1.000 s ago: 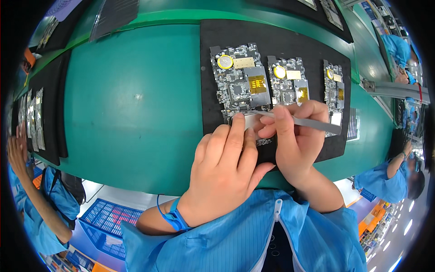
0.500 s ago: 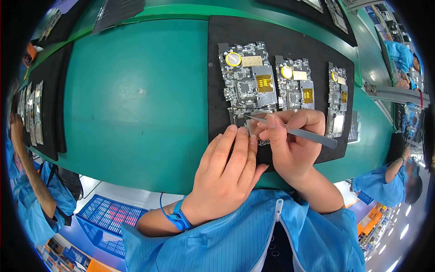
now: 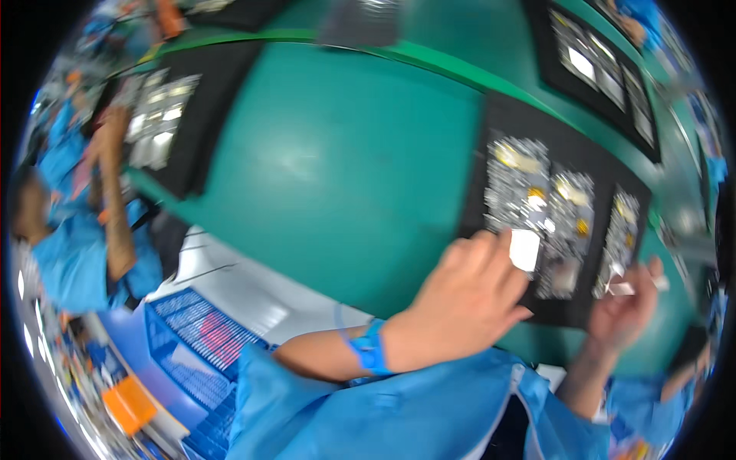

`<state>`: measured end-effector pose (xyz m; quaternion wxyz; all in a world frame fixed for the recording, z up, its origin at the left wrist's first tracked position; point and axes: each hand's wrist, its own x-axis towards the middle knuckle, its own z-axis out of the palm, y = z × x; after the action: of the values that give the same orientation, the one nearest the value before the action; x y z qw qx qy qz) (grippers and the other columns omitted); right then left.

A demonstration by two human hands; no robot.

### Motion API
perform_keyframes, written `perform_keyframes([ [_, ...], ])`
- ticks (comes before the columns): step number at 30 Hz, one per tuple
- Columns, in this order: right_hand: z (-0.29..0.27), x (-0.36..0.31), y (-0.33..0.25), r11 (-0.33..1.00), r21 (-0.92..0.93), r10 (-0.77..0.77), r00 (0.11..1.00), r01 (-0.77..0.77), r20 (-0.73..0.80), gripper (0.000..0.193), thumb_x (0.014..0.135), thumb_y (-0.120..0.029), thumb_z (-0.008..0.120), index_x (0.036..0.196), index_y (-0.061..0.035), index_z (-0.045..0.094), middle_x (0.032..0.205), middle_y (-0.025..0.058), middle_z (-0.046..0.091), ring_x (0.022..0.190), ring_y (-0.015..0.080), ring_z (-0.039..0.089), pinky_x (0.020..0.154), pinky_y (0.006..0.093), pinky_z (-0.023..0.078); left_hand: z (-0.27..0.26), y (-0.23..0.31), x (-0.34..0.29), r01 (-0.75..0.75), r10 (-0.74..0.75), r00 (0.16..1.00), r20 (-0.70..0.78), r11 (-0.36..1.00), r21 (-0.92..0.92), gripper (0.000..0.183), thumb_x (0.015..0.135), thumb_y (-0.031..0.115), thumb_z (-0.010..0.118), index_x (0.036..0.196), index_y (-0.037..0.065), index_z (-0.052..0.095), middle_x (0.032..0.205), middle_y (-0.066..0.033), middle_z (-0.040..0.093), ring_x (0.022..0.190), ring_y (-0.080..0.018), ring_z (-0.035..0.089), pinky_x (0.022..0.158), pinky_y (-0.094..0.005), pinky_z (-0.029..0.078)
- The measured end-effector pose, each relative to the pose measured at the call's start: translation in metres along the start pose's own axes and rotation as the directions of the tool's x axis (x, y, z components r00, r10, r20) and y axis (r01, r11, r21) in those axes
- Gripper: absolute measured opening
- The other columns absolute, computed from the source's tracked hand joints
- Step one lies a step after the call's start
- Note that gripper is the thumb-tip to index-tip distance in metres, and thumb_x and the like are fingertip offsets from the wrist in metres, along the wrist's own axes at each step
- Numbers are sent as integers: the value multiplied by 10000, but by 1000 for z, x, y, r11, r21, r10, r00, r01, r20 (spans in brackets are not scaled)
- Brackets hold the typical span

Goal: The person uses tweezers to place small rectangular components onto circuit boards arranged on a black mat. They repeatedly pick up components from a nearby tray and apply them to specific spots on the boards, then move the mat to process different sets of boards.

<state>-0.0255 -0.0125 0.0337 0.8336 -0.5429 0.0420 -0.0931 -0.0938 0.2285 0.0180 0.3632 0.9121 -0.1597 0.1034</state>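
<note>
Where the work lies nearest to us, we find the person's left hand [image 3: 469,285], a blue plastic strap [image 3: 372,346] at its wrist, reaching over the near end of the left-hand dark, silver-flecked circuit board [image 3: 515,184]. Its fingers are stretched out side by side, thumb apart, gripping nothing that we can see; contact is unconfirmed. Just beside the fingertips sits a bright white square [image 3: 525,251], too washed out by glare for us to identify.

To the right, the right hand [image 3: 622,313] is half curled near the right-hand narrow circuit board [image 3: 622,230]. We note a pale sliver [image 3: 619,289] at its fingers, but cannot tell whether it is gripped.

In our judgement, sound handling calls for light, even fingertip pressure at the left-hand board's edge, and for any hard point to be kept clear of its components.

Farther off, all three boards, including the middle circuit board [image 3: 569,211], lie on a black flat mat [image 3: 575,149]. Blur hides their fine detail from us, and the dark rim cuts off the far surroundings.
</note>
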Motion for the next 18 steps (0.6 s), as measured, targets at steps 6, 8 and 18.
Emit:
perform_keyframes([
  [6, -148, 62, -49, 861, -487, 61, 982, -142, -179, 268, 940, -200, 469, 1094, 9, 534, 746, 5, 525, 429, 29, 323, 376, 185, 251, -27, -13, -29, 91, -98, 978, -183, 995, -44, 486, 762, 278, 698, 1087, -36, 522, 1199, -231, 479, 1036, -357, 488, 863, -426, 423],
  [8, -155, 60, -55, 699, -658, 155, 957, -282, -245, 290, 939, -237, 489, 1072, 12, 559, 766, -7, 524, 414, 12, 316, 359, 163, 227, -31, -11, -51, 300, -299, 932, -207, 954, -28, 516, 794, 255, 682, 1166, -46, 490, 1168, -221, 492, 999, -337, 518, 829, -399, 452],
  [18, -102, 67, -55, 780, -543, 504, 827, -311, 250, 536, 895, -145, 553, 1343, 39, 321, 1201, 162, 534, 1080, 239, 563, 913, 357, 467, -13, -11, -57, 479, -547, 822, 160, 512, -713, 585, 844, 155, 638, 1332, 4, 353, 1116, -116, 483, 981, -200, 519, 812, -315, 448],
])
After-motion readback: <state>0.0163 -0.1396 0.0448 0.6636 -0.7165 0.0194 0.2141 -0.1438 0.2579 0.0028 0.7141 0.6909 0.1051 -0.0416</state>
